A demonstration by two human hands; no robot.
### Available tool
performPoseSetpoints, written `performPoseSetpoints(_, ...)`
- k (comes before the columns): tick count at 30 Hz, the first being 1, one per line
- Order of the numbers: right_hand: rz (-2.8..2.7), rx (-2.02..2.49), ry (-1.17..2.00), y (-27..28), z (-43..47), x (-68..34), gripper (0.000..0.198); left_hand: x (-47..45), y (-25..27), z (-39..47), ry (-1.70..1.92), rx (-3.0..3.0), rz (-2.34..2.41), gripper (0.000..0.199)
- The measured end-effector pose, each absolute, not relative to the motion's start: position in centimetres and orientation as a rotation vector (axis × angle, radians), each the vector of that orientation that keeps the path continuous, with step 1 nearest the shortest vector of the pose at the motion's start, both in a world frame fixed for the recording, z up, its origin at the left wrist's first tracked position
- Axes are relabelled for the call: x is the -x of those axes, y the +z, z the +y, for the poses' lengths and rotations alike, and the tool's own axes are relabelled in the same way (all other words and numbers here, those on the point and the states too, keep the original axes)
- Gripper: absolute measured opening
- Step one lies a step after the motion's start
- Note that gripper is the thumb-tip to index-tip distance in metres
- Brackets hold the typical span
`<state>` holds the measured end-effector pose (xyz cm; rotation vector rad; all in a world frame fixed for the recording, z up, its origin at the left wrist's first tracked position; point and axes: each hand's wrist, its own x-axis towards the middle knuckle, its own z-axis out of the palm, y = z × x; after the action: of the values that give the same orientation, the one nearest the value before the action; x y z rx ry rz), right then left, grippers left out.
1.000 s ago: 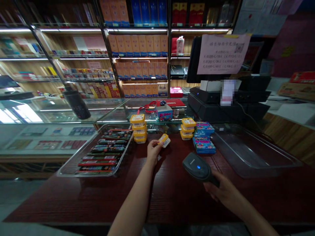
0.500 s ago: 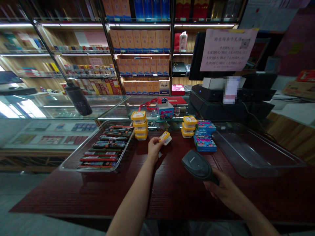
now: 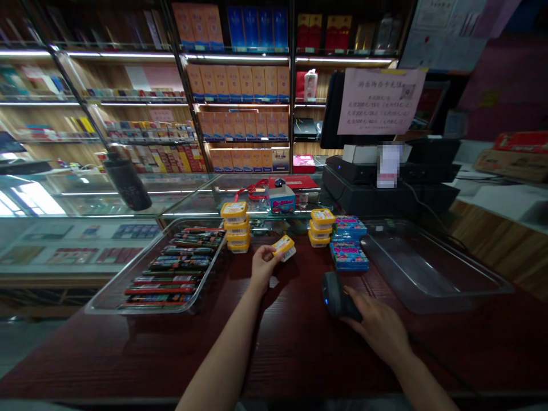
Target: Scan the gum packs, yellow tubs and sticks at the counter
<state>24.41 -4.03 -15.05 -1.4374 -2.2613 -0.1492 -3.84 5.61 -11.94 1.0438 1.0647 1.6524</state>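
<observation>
Between its thumb and fingers my left hand (image 3: 263,268) grips a small yellow-lidded tub (image 3: 284,248), tilted so its white labelled side shows. My right hand (image 3: 379,322) is wrapped round a dark barcode scanner (image 3: 336,297) with a small blue light on it. The scanner points to the left, apart from the tub. Behind my left hand rises a stack of similar yellow tubs (image 3: 237,228). A second stack of yellow tubs (image 3: 321,228) stands beyond the scanner, beside blue patterned packets (image 3: 349,254).
A clear tray (image 3: 95,302) of long thin packages lies on the left of the dark red table (image 3: 295,348). Another clear tray (image 3: 432,274) sits at the right. Behind are a blue open box (image 3: 282,201), a glass counter and a monitor (image 3: 331,114) with a paper sign.
My right hand has turned the scanner so that it points left, and its blue light now shows. The tub in my left hand is tilted more. The view has shifted a little.
</observation>
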Motion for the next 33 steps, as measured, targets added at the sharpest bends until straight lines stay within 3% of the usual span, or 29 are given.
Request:
performPoseSetpoints(19,-2.192,1.419,-0.223,-16.8,-3.5,-24.5,0.056,-6.1,-2.4,17.4,1.73,-1.553,0.808,0.03)
performPoseSetpoints(33,-2.21,1.404,-0.178,-16.6,-3.1,-25.0,0.058,-6.0,-5.3,19.5,1.696,-1.751,0.924,0.023)
